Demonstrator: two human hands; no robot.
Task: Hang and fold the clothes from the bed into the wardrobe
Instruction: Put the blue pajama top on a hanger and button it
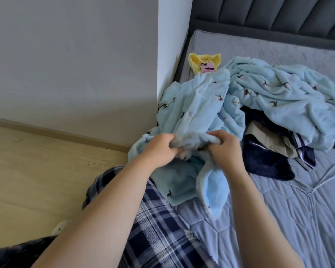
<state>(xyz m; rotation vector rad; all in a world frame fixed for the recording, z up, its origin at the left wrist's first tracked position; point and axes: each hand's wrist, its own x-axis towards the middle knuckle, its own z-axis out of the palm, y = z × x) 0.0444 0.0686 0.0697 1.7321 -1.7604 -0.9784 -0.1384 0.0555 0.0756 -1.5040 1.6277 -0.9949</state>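
Fleece garment point(197, 105), pale blue, bunched at the bed's point(278, 219) near-left corner — your left hand point(159, 149) and right hand point(225, 149) both clutch its gathered edge, fingers curled into the fabric. Wall point(170, 55) stands just left of it; dark clothes point(267, 161) lie to the right — bare mattress nearer you.

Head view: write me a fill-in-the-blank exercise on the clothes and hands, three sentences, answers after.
1. Both the left hand and the right hand grip the light ____ fleece garment.
2. A pink phone lies on the ____ cloth near the wall.
3. The beige garment rests on the dark ____ clothes.

Answers: blue; yellow; navy
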